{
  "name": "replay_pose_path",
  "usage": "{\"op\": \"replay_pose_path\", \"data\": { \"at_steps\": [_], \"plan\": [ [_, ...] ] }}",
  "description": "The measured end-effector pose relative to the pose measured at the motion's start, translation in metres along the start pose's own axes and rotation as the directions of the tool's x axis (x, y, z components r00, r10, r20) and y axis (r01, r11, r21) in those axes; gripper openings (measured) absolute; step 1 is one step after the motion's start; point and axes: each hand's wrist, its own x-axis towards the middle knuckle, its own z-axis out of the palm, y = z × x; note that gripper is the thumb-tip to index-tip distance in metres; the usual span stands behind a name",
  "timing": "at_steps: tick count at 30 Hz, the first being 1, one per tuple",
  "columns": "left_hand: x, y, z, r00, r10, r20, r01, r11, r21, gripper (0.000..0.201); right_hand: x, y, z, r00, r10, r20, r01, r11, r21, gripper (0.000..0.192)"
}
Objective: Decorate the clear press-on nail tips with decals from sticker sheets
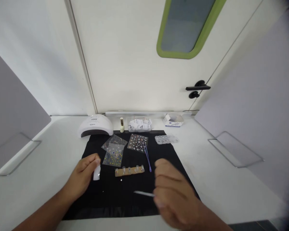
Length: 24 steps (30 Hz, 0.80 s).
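Open mat btwn hands; nail strip, sticker sheets ahead.

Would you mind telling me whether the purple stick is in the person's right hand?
No: the purple stick lies on the black mat beside a sticker sheet, while the right hand holds a thin white tool.

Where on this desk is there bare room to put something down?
The white table is bare right of the black mat, and left of it beside the nail lamp. On the mat, the near strip between the left hand and right hand is open. Sticker sheets crowd the middle.
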Motion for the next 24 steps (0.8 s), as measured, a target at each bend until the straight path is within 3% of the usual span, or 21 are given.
{"op": "replay_pose_path", "data": {
  "at_steps": [3,6,9,13,16,19,21,24],
  "plan": [
    [0.002,0.008,-0.029,0.998,-0.058,0.013,0.052,0.958,0.281,0.034,-0.018,0.013,-0.032,0.967,0.225,-0.119,-0.226,0.974,0.003,0.019],
    [0.017,0.029,-0.031,0.998,0.011,0.064,-0.040,0.882,0.470,0.034,-0.038,0.030,-0.038,0.866,0.459,-0.199,-0.456,0.888,0.063,0.019],
    [0.057,0.058,-0.003,0.986,0.082,0.149,-0.151,0.823,0.547,0.033,-0.053,0.042,-0.030,0.738,0.637,-0.224,-0.619,0.770,0.153,0.023],
    [0.138,0.092,0.054,0.984,0.104,0.146,-0.169,0.805,0.569,0.032,-0.063,0.053,-0.019,0.609,0.747,-0.267,-0.704,0.664,0.250,0.024],
    [0.195,0.102,0.089,0.988,0.045,0.148,-0.124,0.800,0.587,0.033,-0.066,0.060,-0.014,0.581,0.768,-0.271,-0.726,0.639,0.255,0.022],
    [0.221,0.100,0.102,0.993,0.043,0.108,-0.100,0.790,0.605,0.035,-0.068,0.064,-0.012,0.580,0.772,-0.260,-0.734,0.634,0.244,0.020],
    [0.217,0.098,0.100,0.992,0.088,0.087,-0.122,0.798,0.590,0.034,-0.068,0.065,-0.011,0.591,0.768,-0.245,-0.732,0.639,0.236,0.020],
    [0.178,0.098,0.090,0.975,0.175,0.138,-0.221,0.827,0.517,0.029,-0.065,0.063,-0.011,0.619,0.756,-0.215,-0.719,0.655,0.232,0.018]
  ]
}}
